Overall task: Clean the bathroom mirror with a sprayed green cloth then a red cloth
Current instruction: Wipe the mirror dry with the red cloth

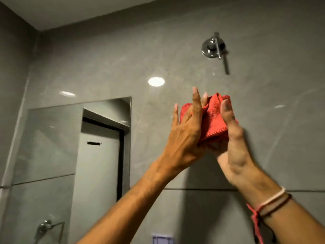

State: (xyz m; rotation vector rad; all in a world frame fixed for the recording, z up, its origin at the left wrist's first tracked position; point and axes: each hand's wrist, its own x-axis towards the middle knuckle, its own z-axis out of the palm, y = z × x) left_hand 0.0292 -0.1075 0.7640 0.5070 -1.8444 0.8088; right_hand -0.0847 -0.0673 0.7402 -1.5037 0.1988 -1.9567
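Observation:
A bunched red cloth (215,118) is held up in front of the grey wall, right of the mirror (52,147). My left hand (184,136) presses its palm and spread fingers against the cloth's left side. My right hand (232,143) cups the cloth from the right and below, thumb on its front. The mirror hangs on the wall at the left and reflects a pale door with a dark frame. No green cloth is in view.
A chrome wall fitting with a lever (215,47) sticks out above the hands. Ceiling lamp reflections (156,81) shine on the glossy tiles. A chrome towel holder (47,226) shows in the mirror's lower left. A small purple object (161,239) sits at the bottom edge.

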